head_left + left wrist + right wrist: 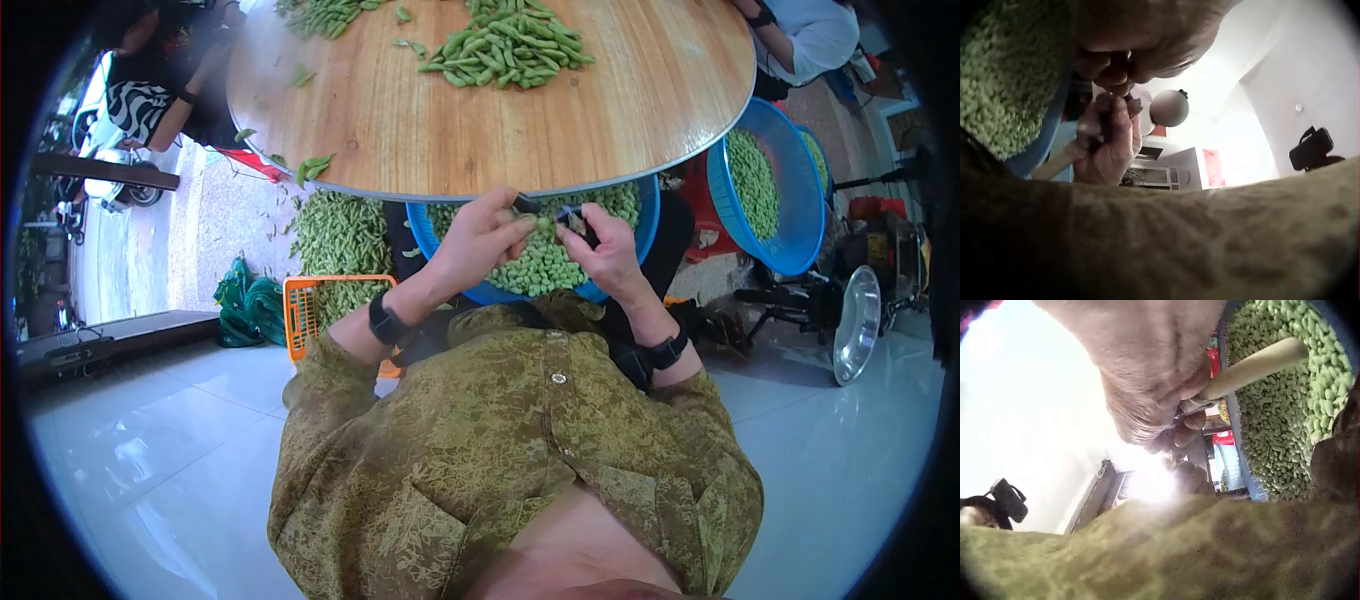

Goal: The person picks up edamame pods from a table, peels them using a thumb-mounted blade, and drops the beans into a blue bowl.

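The grip of the left hand (482,238) is narrow, pinching a green bean (544,224) between the two hands; the right hand (611,252) curls round a pale stick (1259,366), its fingertips close beside the bean. Both hands meet above the blue basin (650,222), probably so that whatever drops lands among the shelled beans (540,268) there. The pods (510,50) lie heaped on the counter (650,110) ahead, likely for easy reach. The bean looks roundish, too small to tell its long axis; the stick's runs from the right hand down toward the basin.
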The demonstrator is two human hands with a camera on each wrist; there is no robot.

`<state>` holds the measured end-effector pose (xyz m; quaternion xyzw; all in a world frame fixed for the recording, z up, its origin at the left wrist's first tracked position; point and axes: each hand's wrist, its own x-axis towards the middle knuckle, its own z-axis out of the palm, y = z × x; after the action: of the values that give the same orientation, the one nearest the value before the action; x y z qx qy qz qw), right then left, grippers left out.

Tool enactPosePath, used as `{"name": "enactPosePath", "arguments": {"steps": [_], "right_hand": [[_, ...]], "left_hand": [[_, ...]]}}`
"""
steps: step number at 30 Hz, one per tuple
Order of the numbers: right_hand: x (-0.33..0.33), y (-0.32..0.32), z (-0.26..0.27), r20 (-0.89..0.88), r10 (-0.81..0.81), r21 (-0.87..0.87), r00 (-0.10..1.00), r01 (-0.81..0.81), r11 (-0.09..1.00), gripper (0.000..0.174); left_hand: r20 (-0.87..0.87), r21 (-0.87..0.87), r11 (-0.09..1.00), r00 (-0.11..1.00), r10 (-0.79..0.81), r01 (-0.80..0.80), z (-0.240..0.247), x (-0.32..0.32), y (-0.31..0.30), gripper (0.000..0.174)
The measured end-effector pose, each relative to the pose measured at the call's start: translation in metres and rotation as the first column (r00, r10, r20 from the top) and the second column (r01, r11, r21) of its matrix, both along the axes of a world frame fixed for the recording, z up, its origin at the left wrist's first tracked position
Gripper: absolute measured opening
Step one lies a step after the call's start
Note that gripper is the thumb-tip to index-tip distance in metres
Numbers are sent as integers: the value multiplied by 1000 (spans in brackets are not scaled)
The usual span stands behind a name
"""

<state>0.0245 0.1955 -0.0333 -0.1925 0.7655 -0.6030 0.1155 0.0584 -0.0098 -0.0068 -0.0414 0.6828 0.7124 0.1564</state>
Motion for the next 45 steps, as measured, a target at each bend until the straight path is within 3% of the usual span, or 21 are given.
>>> {"name": "enactPosePath", "arguments": {"steps": [2,4,5,6,8,9,11,12,14,16,18,20,27,29,30,33,34,38,40,42,45], "right_hand": [[3,-3,-3,32,57,-54,998,-55,997,13],[2,-6,-3,-22,70,-35,997,-71,997,14],[-2,-5,-5,-109,79,23,991,-77,997,13],[-5,-4,-6,-193,86,79,977,-72,994,13],[-5,0,1,-108,99,126,989,-85,988,14],[-4,2,3,-13,106,178,994,-102,979,16],[-2,2,-1,-32,115,194,993,-107,975,16],[-2,1,-3,-46,123,214,991,-111,971,17],[-3,-4,-2,-27,118,180,993,-112,977,15],[-7,-7,-11,-99,171,159,980,-154,975,12],[-6,-11,-5,-101,167,147,981,-152,977,14],[-4,-8,1,-97,162,133,982,-148,980,18],[-4,9,-13,-11,58,119,998,-56,991,17],[-2,8,-9,-16,53,104,998,-51,993,17],[-2,7,-4,78,75,49,994,-79,996,15],[-4,1,5,281,126,-114,951,-97,989,14],[-5,0,8,389,164,-208,906,-87,974,16],[-3,-13,23,317,210,-286,925,-118,951,20],[-4,-20,32,348,181,-437,920,-11,899,30],[-9,-22,31,344,198,-488,918,-5,873,40],[-12,-30,43,386,249,-625,888,52,779,41]], "left_hand": [[-19,-6,1000,1000,1,-1,9,3,-15,16],[29,-127,983,991,-130,132,17,8,-36,14],[-179,-489,857,942,-283,164,25,11,-53,11],[-295,-783,616,823,-485,82,33,17,-72,8],[-190,-945,326,810,-555,2,42,33,-105,9],[-192,-946,323,809,-555,-3,44,35,-120,9],[-197,-972,229,738,-645,-59,45,29,-143,10],[-199,-972,226,737,-646,-65,51,15,-145,10],[-148,-940,331,775,-615,83,63,-26,-144,12],[-459,-844,476,792,-404,-247,58,-72,-132,16],[-466,-765,572,868,-173,-297,52,-111,-116,20],[-596,-734,528,778,-201,-426,23,-146,-113,24],[-542,-824,352,797,-265,-444,5,-159,-114,22],[-519,-760,507,850,-96,-406,12,-150,-122,19],[-516,-765,503,850,-102,-403,11,-147,-128,19],[-463,-630,638,874,151,-444,5,-142,-144,19],[-464,-632,638,874,144,-441,7,-142,-144,19],[-608,-547,673,789,90,-498,14,-125,-128,17],[-666,-524,687,745,38,-503,24,-116,-110,17],[-488,-364,892,871,61,-267,36,-96,-82,13],[-485,-470,867,869,-98,-165,50,-63,-43,14]]}}
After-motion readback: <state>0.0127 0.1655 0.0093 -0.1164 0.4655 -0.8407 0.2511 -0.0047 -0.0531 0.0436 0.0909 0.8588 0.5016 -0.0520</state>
